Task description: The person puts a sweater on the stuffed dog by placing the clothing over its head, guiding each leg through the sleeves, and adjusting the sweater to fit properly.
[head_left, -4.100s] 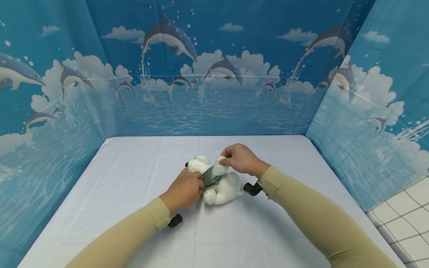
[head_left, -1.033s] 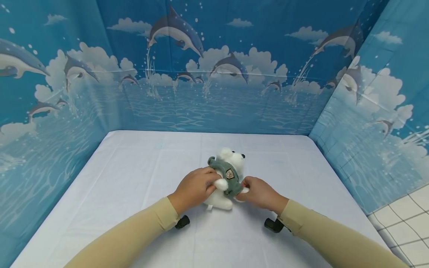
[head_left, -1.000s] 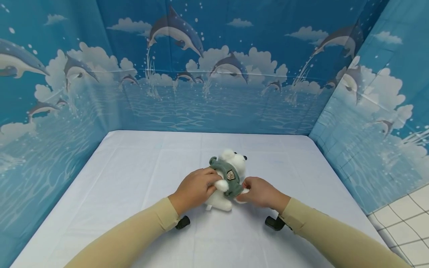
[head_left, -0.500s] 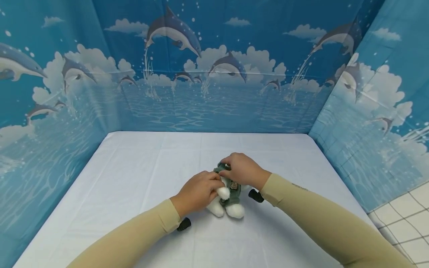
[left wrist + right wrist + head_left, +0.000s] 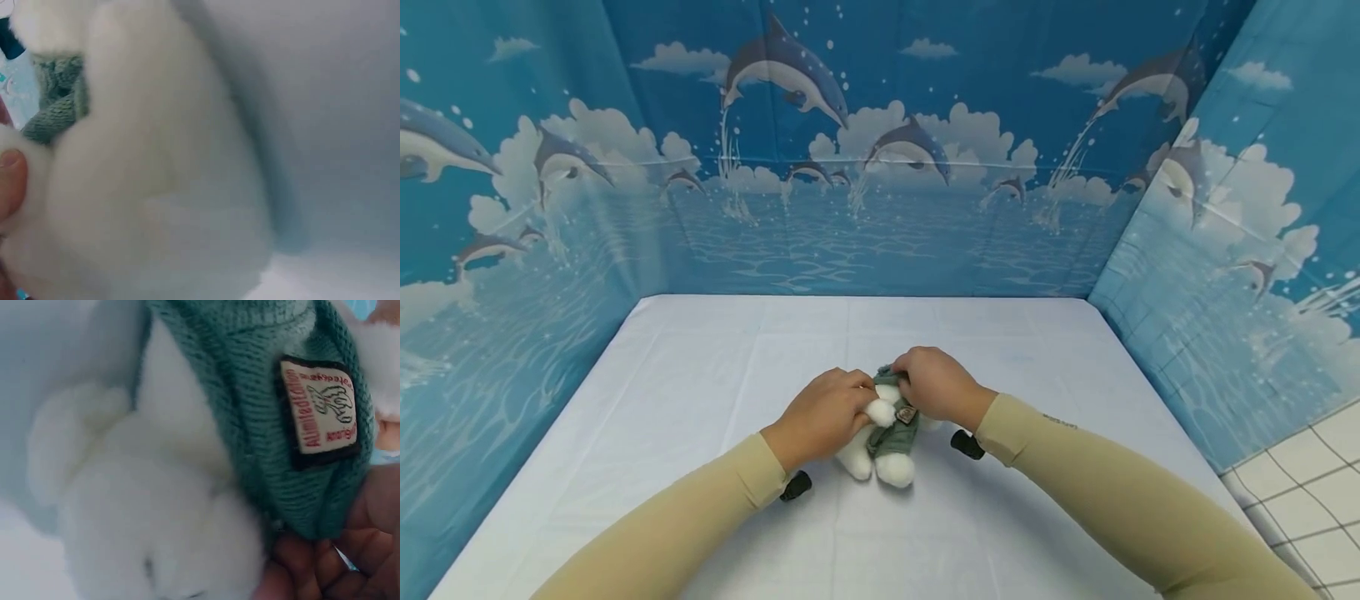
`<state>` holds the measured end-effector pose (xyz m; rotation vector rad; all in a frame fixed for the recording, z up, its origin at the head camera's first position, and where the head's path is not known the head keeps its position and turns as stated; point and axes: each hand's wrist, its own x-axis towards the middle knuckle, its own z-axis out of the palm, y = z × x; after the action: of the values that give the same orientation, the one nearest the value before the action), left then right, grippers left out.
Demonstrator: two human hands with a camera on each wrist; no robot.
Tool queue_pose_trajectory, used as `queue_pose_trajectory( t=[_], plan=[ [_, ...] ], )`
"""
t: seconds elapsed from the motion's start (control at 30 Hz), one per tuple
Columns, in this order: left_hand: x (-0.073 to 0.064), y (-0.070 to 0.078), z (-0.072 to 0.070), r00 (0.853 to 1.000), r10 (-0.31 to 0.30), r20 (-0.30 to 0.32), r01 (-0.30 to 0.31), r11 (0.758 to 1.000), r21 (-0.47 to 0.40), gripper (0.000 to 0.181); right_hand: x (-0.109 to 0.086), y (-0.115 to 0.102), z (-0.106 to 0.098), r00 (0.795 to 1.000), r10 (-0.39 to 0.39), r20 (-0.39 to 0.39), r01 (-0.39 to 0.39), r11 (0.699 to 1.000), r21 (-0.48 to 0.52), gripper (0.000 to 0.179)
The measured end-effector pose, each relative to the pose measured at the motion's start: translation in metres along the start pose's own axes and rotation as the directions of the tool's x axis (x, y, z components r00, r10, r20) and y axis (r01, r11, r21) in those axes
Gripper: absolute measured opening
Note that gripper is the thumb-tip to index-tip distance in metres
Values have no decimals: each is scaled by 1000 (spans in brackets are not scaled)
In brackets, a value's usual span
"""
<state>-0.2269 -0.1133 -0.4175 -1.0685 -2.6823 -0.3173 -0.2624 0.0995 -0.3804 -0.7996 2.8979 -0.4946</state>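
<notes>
A white plush bear (image 5: pixel 895 471) in a green knitted sweater (image 5: pixel 891 439) is held near the middle of the table, its feet toward me. My left hand (image 5: pixel 823 418) grips the bear by one arm, and its thumb (image 5: pixel 11 181) shows against the white fur in the left wrist view. With curled fingers, my right hand (image 5: pixel 942 386) pinches the sweater's edge and covers most of the bear's head in the head view. The right wrist view shows that white head (image 5: pixel 150 531) beside the knit, and a sewn patch (image 5: pixel 322 412) on the sweater.
A white cloth covers the table (image 5: pixel 715 350). Dolphin-printed curtains (image 5: pixel 880 233) stand along its back and sides. Black wrist cameras (image 5: pixel 967 444) hang under both cuffs. White tiles (image 5: pixel 1311 483) lie at the lower right.
The bear has been turned from its side, so its feet now point toward me. My right hand has left the bear's arm and gripped the sweater farther up; both hands shift slightly left.
</notes>
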Motion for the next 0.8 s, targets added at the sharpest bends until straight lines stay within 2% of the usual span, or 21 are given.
queue_pose_trajectory(
  t=[0.27,0.43,0.8],
  plan=[
    [8,1,-5,995,-55,78,53,998,28,29,-8,8,9,996,12,-89,-1,992,126,26],
    [12,3,-5,993,-76,94,75,997,22,27,-12,9,11,991,7,-132,17,983,184,24],
    [20,4,-3,979,-156,132,167,983,-73,33,-20,7,13,983,-22,-180,61,975,214,17]
  ],
)
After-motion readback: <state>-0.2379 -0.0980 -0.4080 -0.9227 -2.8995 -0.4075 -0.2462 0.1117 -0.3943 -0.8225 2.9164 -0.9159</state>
